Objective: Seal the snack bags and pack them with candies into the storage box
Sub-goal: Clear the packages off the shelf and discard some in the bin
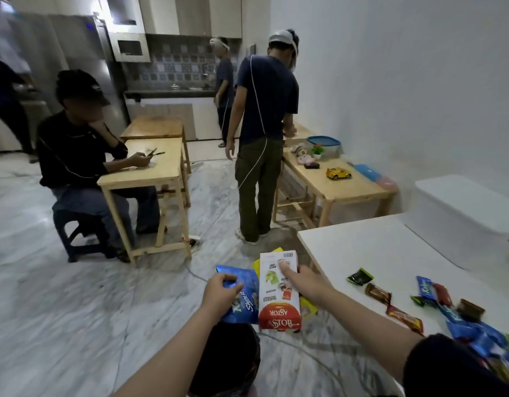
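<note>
Holding blue snack bag (242,299) in left hand (219,293), Astor box (279,293) in right hand (302,282), off the table (391,253), probably for sealing.

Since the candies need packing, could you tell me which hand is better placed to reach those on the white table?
The right hand, probably: the candies lie on the white table to its right side, though it holds the Astor box. The left hand holds the blue bag farther away.

Home kitchen, wall cabinets (190,12), fridge (75,53)
</note>
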Tool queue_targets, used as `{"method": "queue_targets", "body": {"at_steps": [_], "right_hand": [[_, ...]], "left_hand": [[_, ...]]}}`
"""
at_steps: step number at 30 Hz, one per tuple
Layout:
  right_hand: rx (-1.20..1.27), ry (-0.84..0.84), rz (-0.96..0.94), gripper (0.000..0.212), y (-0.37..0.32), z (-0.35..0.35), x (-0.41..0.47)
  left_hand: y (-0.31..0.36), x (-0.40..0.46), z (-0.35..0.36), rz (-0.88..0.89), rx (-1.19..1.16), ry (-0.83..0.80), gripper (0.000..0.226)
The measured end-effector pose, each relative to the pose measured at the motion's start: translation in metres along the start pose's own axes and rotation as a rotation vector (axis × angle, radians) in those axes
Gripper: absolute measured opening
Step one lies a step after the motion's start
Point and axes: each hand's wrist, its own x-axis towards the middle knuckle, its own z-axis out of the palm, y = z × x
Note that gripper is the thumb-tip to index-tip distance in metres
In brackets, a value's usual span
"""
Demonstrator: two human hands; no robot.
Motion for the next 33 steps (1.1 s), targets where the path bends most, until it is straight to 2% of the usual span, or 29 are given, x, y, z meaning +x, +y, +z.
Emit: {"method": "queue_targets", "body": {"at_steps": [4,6,11,13,15,18,20,25,28,31,33], "right_hand": [[0.055,-0.051,0.031,0.039,0.019,0.031,0.053],[0.049,-0.067,0.107,0.036,0.032,0.050,0.073],[0.090,-0.083,0.293,0.028,0.071,0.099,0.114],[0.113,-0.057,0.357,0.025,0.087,0.118,0.123],[0.117,-0.031,0.421,0.028,0.103,0.135,0.129],[0.082,0.020,0.517,0.038,0.121,0.159,0.137],[0.037,0.078,0.551,0.042,0.131,0.172,0.143],[-0.023,0.037,0.664,0.059,0.156,0.201,0.164],[-0.068,0.030,0.707,0.061,0.172,0.216,0.185],[-0.103,0.004,0.708,0.067,0.184,0.231,0.206],[-0.099,-0.033,0.685,0.087,0.191,0.239,0.219]], "left_hand": [[-0.043,0.024,0.000,-0.142,0.040,0.034,0.035],[-0.067,0.029,-0.002,-0.197,0.111,0.011,0.044],[-0.127,0.051,-0.005,-0.300,0.163,-0.067,0.094],[-0.149,0.059,-0.002,-0.381,0.174,-0.077,0.105],[-0.164,0.066,0.001,-0.474,0.169,-0.075,0.093],[-0.183,0.078,0.000,-0.494,0.210,-0.044,0.026],[-0.197,0.083,0.002,-0.510,0.216,-0.058,0.011],[-0.233,0.093,0.014,-0.605,0.197,-0.069,0.011],[-0.256,0.105,0.024,-0.649,0.174,-0.094,0.013],[-0.276,0.118,0.036,-0.683,0.088,-0.148,0.043],[-0.282,0.124,0.042,-0.716,0.003,-0.160,0.059]]}}
